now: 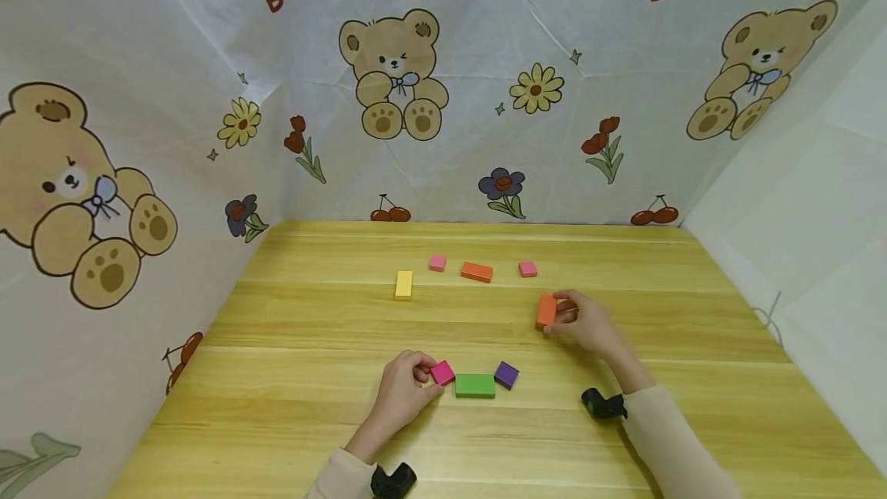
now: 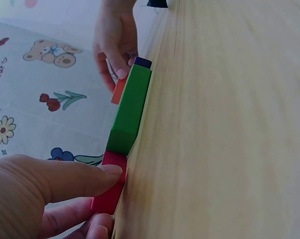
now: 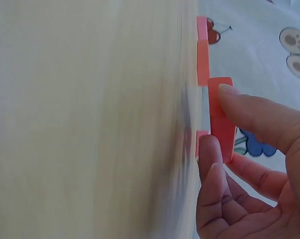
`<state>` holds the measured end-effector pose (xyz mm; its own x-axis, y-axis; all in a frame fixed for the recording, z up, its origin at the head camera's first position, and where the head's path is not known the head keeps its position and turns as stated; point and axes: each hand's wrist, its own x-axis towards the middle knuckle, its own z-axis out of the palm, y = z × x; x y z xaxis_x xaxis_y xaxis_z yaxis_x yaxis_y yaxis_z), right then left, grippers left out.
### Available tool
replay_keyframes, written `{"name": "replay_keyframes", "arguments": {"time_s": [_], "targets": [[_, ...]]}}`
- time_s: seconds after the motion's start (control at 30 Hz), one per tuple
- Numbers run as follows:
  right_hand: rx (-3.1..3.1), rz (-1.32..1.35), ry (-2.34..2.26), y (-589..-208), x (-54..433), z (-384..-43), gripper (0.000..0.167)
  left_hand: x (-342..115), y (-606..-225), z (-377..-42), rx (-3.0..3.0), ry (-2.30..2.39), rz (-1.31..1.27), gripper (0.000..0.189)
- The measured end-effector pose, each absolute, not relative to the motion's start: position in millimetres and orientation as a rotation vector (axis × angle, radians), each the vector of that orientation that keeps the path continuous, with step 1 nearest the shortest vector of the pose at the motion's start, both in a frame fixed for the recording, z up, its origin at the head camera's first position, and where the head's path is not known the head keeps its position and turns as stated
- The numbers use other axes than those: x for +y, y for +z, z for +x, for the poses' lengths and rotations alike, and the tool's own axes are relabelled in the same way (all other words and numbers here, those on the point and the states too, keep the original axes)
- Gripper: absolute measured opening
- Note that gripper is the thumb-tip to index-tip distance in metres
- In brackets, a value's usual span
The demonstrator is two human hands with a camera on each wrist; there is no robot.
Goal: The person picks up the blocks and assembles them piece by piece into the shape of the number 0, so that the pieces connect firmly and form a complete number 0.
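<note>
My left hand [image 1: 402, 387] pinches a small magenta block [image 1: 443, 373] between thumb and fingers. That block touches the left end of a flat green block [image 1: 475, 386]. At the green block's right end lies a dark purple block [image 1: 507, 375], turned at an angle. Farther back on the right, my right hand [image 1: 589, 326] grips an orange rectangular block [image 1: 546, 311] by its ends. In the right wrist view the thumb lies on one face of this orange block [image 3: 222, 119], which appears slightly raised off the table.
Toward the back of the wooden table [image 1: 312, 314] lie a yellow block [image 1: 404, 285], a pink block [image 1: 437, 262], another orange block [image 1: 477, 272] and a second pink block [image 1: 528, 269]. A bear-printed cloth [image 1: 471, 160] stands behind the table.
</note>
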<state>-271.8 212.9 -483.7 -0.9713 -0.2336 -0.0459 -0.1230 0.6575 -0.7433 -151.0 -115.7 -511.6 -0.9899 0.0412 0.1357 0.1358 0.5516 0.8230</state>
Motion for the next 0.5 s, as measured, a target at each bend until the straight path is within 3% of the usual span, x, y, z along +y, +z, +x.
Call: {"name": "replay_keyframes", "arguments": {"time_s": [0.5], "targets": [[2.647, -0.465, -1.208, -485.8, 177.7, -248.4, 0.064, -115.6, -511.7, -151.6, -2.675, -1.416, -0.155, 0.026]]}}
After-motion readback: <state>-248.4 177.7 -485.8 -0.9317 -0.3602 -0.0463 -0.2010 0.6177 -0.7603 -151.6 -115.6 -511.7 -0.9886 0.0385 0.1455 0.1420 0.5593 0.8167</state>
